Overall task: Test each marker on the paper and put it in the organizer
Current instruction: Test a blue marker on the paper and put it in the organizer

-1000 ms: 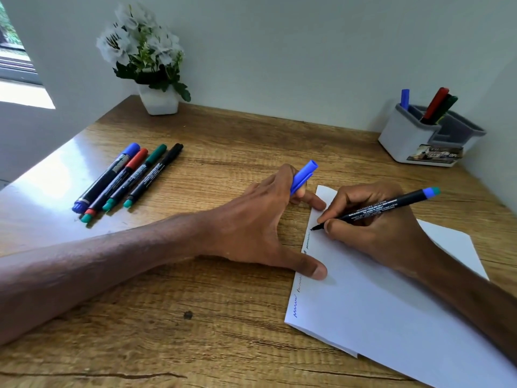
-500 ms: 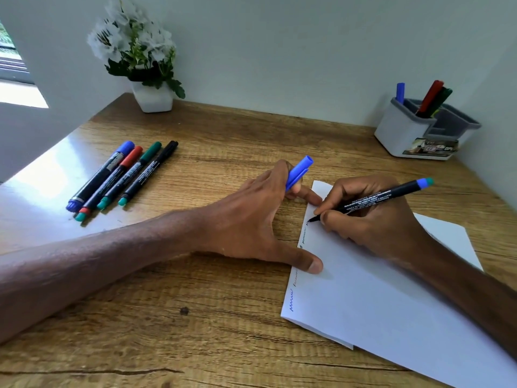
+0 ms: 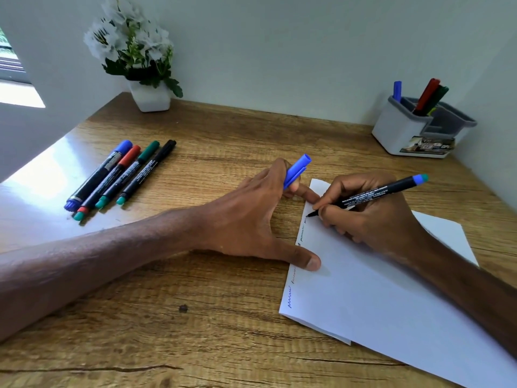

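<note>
My right hand [image 3: 366,217] grips a black marker with a blue end [image 3: 375,193], its tip touching the white paper [image 3: 377,298] near the left edge. Short scribbles run down that edge. My left hand [image 3: 251,222] holds the blue cap [image 3: 297,170] between its fingers while its thumb and a fingertip press on the paper. Several capped markers [image 3: 123,175] lie in a row at the left. The white and grey organizer [image 3: 414,130] at the back right holds a blue, a red and a green marker.
A white pot of white flowers [image 3: 142,71] stands at the back left against the wall. The wooden desk [image 3: 212,331] is walled at the back and right. A bright window glare falls on the desk's left side.
The marker tip has made small strokes near the paper's left edge. My left hand keeps holding the cap and pinning the sheet. The view has shifted slightly.
</note>
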Demonstrator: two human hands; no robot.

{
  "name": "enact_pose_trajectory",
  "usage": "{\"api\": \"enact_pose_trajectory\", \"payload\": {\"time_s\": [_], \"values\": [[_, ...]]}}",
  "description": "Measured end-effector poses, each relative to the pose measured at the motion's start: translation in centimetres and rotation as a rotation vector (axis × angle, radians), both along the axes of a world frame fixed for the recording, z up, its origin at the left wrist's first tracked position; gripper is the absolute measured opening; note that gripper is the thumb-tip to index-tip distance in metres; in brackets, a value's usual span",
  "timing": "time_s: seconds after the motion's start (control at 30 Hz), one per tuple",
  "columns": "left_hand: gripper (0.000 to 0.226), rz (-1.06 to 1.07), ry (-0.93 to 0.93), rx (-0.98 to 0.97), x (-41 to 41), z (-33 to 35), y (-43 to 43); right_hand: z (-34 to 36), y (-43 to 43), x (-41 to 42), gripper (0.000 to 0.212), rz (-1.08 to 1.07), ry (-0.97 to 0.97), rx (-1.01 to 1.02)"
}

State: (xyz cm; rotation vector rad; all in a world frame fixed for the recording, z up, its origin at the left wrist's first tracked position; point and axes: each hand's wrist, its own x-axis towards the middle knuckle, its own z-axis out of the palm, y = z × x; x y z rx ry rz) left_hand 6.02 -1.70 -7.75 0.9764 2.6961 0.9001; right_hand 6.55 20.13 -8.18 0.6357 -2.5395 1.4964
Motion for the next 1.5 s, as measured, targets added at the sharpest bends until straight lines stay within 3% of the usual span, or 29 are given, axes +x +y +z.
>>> {"api": "enact_pose_trajectory", "payload": {"time_s": [0.93, 1.03, 1.13, 1.27, 1.37, 1.5], "values": [[0.089, 0.011, -0.036, -0.018, -0.3, -0.1, -0.1, -0.4, 0.2, -0.2, 0.017, -0.049, -0.037, -0.07], [0.078, -0.008, -0.092, 0.027, -0.3, 0.0, -0.3, -0.4, 0.4, -0.3, 0.015, -0.097, -0.069, -0.222], [0.05, 0.009, -0.104, 0.227, -0.3, -0.3, -0.5, -0.2, 0.9, -0.4, 0.01, -0.125, -0.097, -0.377], [0.039, 0.143, 0.01, 0.482, -0.6, -0.7, -0.5, 0.1, 1.1, -0.3, 0.012, -0.073, -0.064, -0.384], [0.038, 0.245, 0.091, 0.437, -1.2, -0.8, -0.8, 0.4, 1.4, -0.3, 0.021, -0.023, -0.085, -0.417], [0.031, 0.184, 0.192, 0.388, -1.6, -1.0, -0.9, 0.6, 1.6, 0.0, 0.032, 0.072, -0.126, -0.484]]}}
